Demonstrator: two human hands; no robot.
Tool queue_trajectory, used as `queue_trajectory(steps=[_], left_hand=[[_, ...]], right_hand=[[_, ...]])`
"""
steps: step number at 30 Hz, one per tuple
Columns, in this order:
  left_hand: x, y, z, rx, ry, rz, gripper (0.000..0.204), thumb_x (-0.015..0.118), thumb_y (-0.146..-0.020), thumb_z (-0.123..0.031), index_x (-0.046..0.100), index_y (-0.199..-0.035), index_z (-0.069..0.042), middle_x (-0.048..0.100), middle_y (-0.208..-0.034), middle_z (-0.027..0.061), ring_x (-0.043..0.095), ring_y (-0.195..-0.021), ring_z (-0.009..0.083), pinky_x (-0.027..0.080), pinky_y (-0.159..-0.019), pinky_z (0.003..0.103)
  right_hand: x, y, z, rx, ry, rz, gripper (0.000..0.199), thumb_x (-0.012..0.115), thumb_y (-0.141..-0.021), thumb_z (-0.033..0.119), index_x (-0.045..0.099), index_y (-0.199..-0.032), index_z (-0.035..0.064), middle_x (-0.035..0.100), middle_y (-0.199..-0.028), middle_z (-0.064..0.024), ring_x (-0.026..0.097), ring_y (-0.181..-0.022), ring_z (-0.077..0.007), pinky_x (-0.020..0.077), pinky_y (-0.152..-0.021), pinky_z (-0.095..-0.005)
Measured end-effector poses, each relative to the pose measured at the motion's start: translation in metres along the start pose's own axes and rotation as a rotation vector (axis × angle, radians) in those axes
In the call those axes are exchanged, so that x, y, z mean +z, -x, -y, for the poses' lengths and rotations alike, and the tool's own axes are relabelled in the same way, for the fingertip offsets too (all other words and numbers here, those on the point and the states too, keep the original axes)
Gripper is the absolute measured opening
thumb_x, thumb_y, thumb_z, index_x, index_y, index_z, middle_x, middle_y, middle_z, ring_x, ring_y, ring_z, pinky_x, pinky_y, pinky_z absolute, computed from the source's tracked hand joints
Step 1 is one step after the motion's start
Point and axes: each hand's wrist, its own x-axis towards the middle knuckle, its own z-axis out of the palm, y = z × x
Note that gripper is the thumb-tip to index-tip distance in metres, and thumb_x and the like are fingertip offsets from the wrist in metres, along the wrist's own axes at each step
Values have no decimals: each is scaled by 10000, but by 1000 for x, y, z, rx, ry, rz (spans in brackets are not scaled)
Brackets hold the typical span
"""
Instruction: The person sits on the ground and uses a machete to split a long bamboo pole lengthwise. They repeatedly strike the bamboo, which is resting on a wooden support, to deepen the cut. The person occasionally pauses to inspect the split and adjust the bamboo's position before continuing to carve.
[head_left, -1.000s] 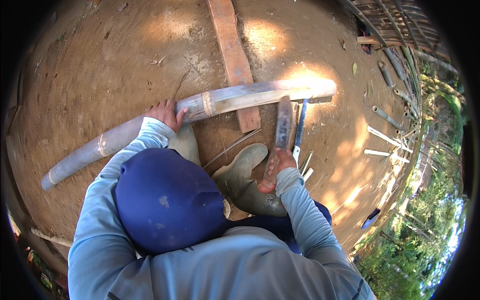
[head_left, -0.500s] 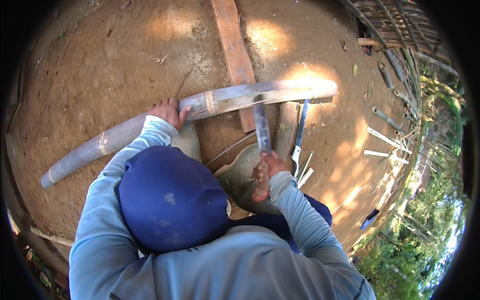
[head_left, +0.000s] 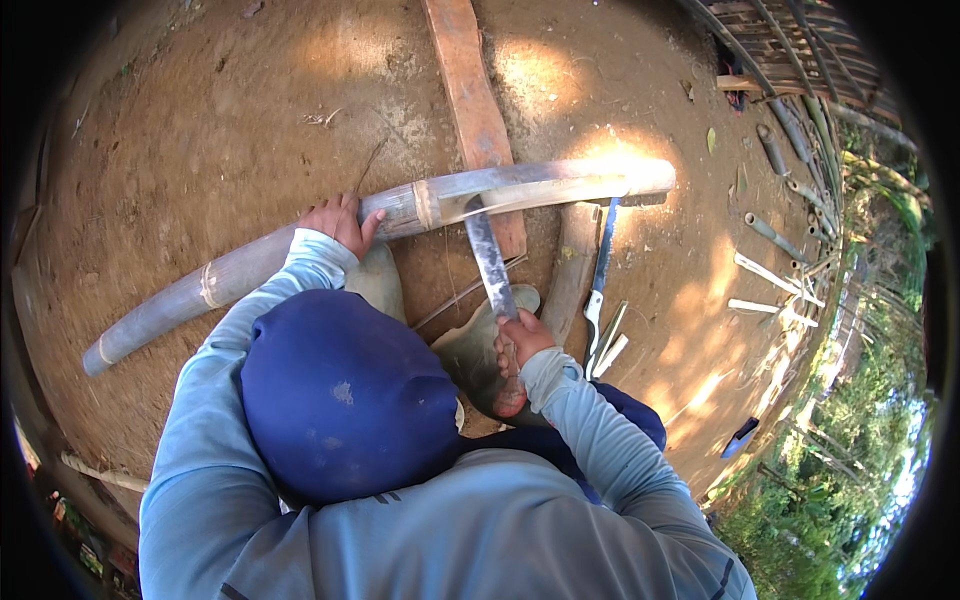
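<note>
A long, thick grey bamboo pole (head_left: 265, 258) lies crosswise in front of me, its right part cut along the near side to show pale wood. My left hand (head_left: 342, 224) grips the pole from above, left of a joint ring, with the thumb out to the right. In my right hand (head_left: 524, 339) is a machete (head_left: 487, 253), closed round its handle, which has a reddish end. The machete's blade points up and slightly left, its tip touching the cut side of the pole just right of the ring.
Under the pole's right part lie a reddish plank (head_left: 470, 105) and a shorter bamboo log (head_left: 573, 262). A handsaw (head_left: 603, 262) leans beside the log, near some split pieces (head_left: 612, 350). More bamboo pieces (head_left: 770, 237) lie on the dirt at the right, by greenery.
My right hand has moved a little left and down with the machete. Its blade tip has shifted left along the pole towards the joint ring. My left hand has stayed in place.
</note>
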Motion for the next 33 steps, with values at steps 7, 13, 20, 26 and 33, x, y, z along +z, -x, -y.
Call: queue_trajectory(steps=[7,13,20,26,33], left_hand=[[0,1,-1,-4,-6,-3,598,483,-976,-594,650,-1126,-40,698,-1043,212,687,-983,402,537,-883,505],[-4,-1,-3,-4,-1,28,587,486,-983,-572,632,-1167,-35,694,-1079,211,676,-1009,408,528,-882,510],[-6,-3,-5,5,-18,42,579,477,-995,-558,631,-1174,-29,694,-1081,220,678,-995,413,532,-858,512],[-18,-19,-1,-44,21,193,736,513,-920,-683,639,-1208,-18,709,-1081,234,683,-1043,406,536,-905,497],[-36,-43,1,-67,16,401,941,546,-789,-834,649,-1253,-21,714,-1100,253,684,-1089,394,530,-958,477]], right_hand=[[7,1,1,-25,-1,-49,213,608,-958,263,518,-1106,139,549,-695,-72,518,-473,-205,424,-409,-392],[17,8,6,7,211,60,209,584,-970,240,526,-1145,142,548,-692,-74,526,-484,-211,437,-420,-401],[0,-11,11,14,-20,29,205,603,-981,270,541,-1124,138,555,-689,-69,526,-468,-210,431,-412,-412],[-18,-29,19,-105,-206,-108,206,617,-977,291,548,-1094,137,565,-701,-70,539,-488,-213,433,-418,-416],[-37,-33,41,-262,-103,-290,207,603,-978,303,526,-1085,144,554,-690,-66,535,-489,-216,446,-424,-411]])
